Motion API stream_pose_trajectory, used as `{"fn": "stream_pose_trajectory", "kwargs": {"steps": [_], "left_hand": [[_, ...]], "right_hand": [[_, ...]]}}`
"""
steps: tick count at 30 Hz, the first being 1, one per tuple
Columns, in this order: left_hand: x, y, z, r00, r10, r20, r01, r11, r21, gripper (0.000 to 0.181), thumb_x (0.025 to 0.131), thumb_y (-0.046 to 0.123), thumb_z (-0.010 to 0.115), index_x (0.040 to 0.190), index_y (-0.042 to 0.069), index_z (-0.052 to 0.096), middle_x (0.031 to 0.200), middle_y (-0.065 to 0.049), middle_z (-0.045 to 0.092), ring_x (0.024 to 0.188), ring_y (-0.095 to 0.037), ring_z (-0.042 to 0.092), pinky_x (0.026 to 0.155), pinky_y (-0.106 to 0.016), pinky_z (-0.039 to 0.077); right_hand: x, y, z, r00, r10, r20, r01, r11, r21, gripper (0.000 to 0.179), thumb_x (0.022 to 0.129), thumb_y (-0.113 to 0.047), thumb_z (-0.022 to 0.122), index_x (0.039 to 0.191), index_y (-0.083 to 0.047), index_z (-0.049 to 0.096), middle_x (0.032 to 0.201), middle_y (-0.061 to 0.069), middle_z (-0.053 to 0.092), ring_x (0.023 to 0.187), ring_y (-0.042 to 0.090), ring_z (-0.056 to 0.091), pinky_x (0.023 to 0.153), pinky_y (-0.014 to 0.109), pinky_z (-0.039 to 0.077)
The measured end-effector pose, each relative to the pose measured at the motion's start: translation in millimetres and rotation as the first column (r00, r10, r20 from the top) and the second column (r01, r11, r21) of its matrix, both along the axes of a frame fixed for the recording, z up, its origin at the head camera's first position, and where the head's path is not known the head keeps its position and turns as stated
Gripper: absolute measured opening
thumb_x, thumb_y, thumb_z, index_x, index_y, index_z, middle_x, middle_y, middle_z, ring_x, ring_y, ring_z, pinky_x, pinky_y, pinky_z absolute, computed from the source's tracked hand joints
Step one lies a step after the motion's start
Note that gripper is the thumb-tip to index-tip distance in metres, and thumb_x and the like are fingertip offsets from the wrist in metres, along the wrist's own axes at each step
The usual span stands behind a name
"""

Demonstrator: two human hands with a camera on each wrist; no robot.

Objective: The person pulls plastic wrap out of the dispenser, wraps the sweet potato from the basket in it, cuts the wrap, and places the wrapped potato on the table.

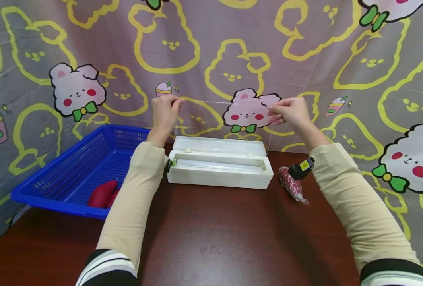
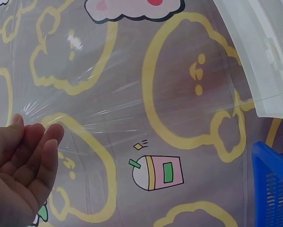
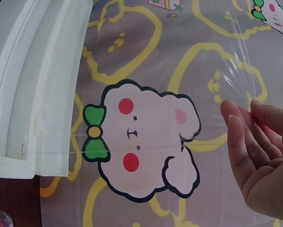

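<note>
A sheet of clear cling film (image 1: 215,102) is stretched between my two raised hands, above and behind the white cling film dispenser (image 1: 218,179). My left hand (image 1: 164,115) pinches one top corner between thumb and fingers. At the other corner, my right hand (image 1: 292,113) pinches the film the same way. Creases fan out from both pinches in the wrist views. The film (image 2: 122,113) runs down toward the dispenser, whose lid (image 1: 218,145) is raised. Inside the dispenser lies a pale roll (image 1: 218,164).
Left of the dispenser stands a blue plastic basket (image 1: 59,209) with red sweet potatoes (image 1: 103,194), partly hidden by my left sleeve. A red item wrapped in film (image 1: 291,186) lies to the right on the brown table (image 1: 211,238). A patterned curtain (image 1: 233,24) hangs close behind.
</note>
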State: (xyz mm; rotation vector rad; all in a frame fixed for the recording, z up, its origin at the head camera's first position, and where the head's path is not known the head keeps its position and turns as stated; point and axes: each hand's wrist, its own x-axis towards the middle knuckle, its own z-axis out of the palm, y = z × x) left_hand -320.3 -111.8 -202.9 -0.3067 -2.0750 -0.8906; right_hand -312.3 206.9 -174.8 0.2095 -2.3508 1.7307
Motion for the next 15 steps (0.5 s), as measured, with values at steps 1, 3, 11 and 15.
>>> {"fn": "stream_pose_trajectory", "kwargs": {"steps": [1,3,11,15], "left_hand": [[0.0,0.2,0.4,1.0,-0.001,0.001,0.001,1.0,0.003,0.02,0.084,0.012,0.063,0.081,-0.006,0.069,0.067,-0.016,0.064,0.058,-0.025,0.059,0.058,-0.032,0.046],[0.0,0.6,1.4,1.0,-0.001,0.003,0.001,1.0,0.008,0.019,0.084,0.011,0.062,0.082,-0.006,0.069,0.068,-0.016,0.064,0.059,-0.025,0.06,0.058,-0.032,0.046],[0.1,1.4,5.5,1.0,0.003,0.023,-0.003,1.0,0.018,0.02,0.084,0.012,0.062,0.083,-0.006,0.069,0.07,-0.016,0.065,0.06,-0.025,0.06,0.058,-0.032,0.046],[0.0,1.0,7.3,1.0,0.003,0.015,-0.004,1.0,0.026,0.019,0.084,0.012,0.062,0.083,-0.005,0.07,0.068,-0.017,0.064,0.058,-0.026,0.061,0.056,-0.032,0.047]], "right_hand": [[0.4,0.1,0.7,1.0,0.0,0.0,0.0,1.0,0.0,0.018,0.079,-0.014,0.068,0.084,0.002,0.066,0.064,0.002,0.065,0.053,0.013,0.063,0.052,0.028,0.051],[0.5,0.1,1.5,1.0,-0.001,0.0,0.001,1.0,-0.002,0.015,0.079,-0.014,0.068,0.081,0.0,0.066,0.063,0.001,0.065,0.053,0.013,0.063,0.051,0.027,0.05],[0.5,-0.5,5.4,1.0,0.001,0.004,-0.001,1.0,-0.022,0.009,0.081,-0.01,0.065,0.075,-0.004,0.065,0.061,0.001,0.064,0.053,0.014,0.063,0.05,0.027,0.05],[0.4,-0.7,7.2,1.0,0.005,0.002,-0.005,0.999,-0.036,0.01,0.08,-0.011,0.066,0.075,-0.003,0.065,0.061,0.002,0.065,0.053,0.014,0.063,0.05,0.027,0.05]]}}
